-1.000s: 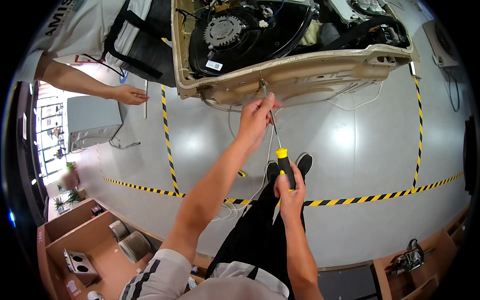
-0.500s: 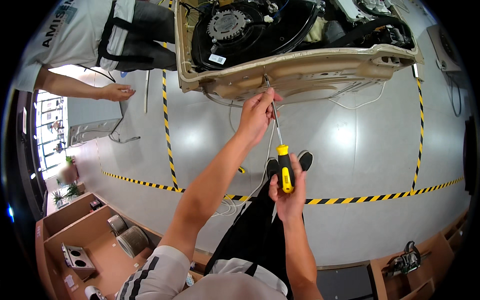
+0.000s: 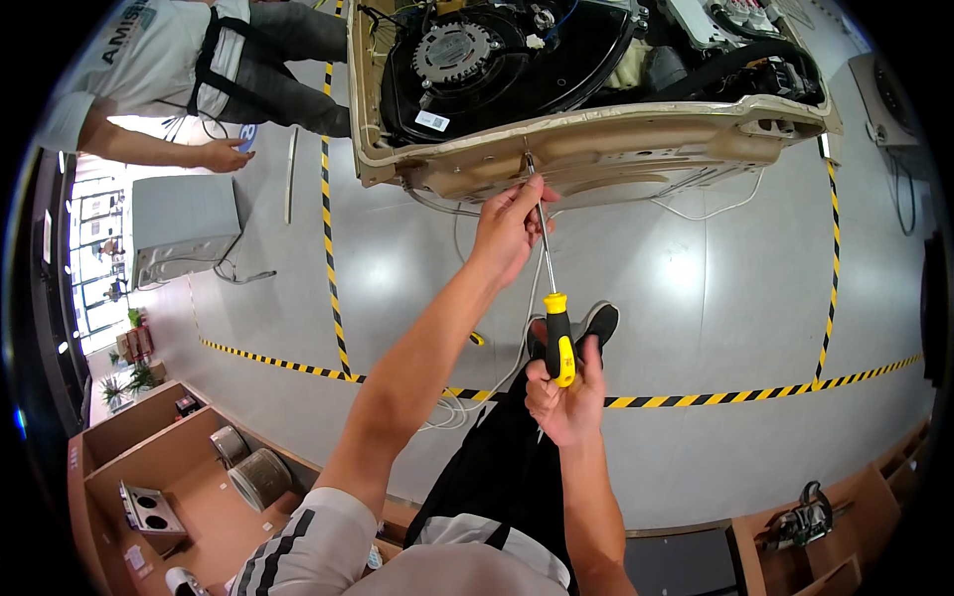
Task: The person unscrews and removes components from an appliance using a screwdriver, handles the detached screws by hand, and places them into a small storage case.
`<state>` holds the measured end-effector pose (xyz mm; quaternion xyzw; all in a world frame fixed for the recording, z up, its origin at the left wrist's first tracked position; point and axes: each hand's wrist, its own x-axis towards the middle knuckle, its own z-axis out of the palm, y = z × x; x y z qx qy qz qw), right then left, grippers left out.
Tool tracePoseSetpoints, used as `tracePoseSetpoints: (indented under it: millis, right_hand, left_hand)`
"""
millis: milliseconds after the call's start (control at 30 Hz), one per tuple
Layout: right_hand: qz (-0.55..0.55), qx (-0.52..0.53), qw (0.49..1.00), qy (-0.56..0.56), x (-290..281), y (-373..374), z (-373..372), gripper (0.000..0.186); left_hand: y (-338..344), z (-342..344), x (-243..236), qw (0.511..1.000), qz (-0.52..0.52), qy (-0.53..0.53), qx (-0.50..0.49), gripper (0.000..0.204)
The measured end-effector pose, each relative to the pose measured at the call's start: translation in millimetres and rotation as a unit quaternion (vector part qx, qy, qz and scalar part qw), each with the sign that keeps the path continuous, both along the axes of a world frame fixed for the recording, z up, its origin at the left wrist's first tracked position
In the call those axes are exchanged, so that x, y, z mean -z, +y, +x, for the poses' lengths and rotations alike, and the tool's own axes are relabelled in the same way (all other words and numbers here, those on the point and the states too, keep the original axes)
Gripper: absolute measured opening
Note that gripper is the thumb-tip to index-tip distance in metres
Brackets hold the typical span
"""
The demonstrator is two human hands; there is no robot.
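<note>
A yellow-and-black screwdriver [image 3: 558,328] points up to the beige metal rim [image 3: 636,149] of an opened appliance, its tip at a hole in the rim. My left hand [image 3: 512,223] pinches the steel shaft just below the tip. My right hand [image 3: 566,397] has its fingers curled at the end of the handle, palm up. Inside the appliance are a black housing [image 3: 556,70] with a toothed silver disc [image 3: 452,55], wires and black hoses.
Another person [image 3: 149,149] stands at the left of the appliance, hand lowered. A grey metal box [image 3: 184,214] is on the floor at left. Cardboard boxes [image 3: 119,427] with parts are at lower left, others at lower right. A white cable [image 3: 517,368] lies by my feet.
My right hand has slid down toward the handle's end, with the handle turned to show more yellow. The other person's hand has let go of the thin strip and risen, and their legs have shifted.
</note>
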<state>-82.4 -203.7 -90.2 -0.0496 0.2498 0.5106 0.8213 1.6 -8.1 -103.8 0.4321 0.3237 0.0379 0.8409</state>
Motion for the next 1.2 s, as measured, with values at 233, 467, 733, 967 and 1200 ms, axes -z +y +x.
tracePoseSetpoints:
  millis: [233, 467, 733, 967, 1200]
  right_hand:
    - [-0.563, 0.002, 0.654, -0.505, 4, 13, -3, 0.040]
    - [0.045, 0.007, 0.997, 0.062, 1, -2, 12, 0.057]
    - [-0.500, 0.034, 0.763, -0.408, 5, 13, 0, 0.043]
    - [-0.226, -0.034, 0.967, -0.117, -9, 4, 8, 0.044]
    - [-0.405, 0.075, 0.885, -0.216, -13, 23, 3, 0.043]
  left_hand:
    - [-7, 13, -4, 0.998, 0.038, 0.026, -0.034, 0.031]
    - [-2, 8, 6, 0.999, -0.003, -0.003, -0.038, 0.033]
    - [-9, 14, 3, 0.997, 0.009, 0.018, -0.072, 0.030]
    - [-7, 16, 4, 0.993, -0.064, -0.041, -0.087, 0.030]
    - [-9, 20, 3, 0.989, -0.064, -0.041, -0.129, 0.026]
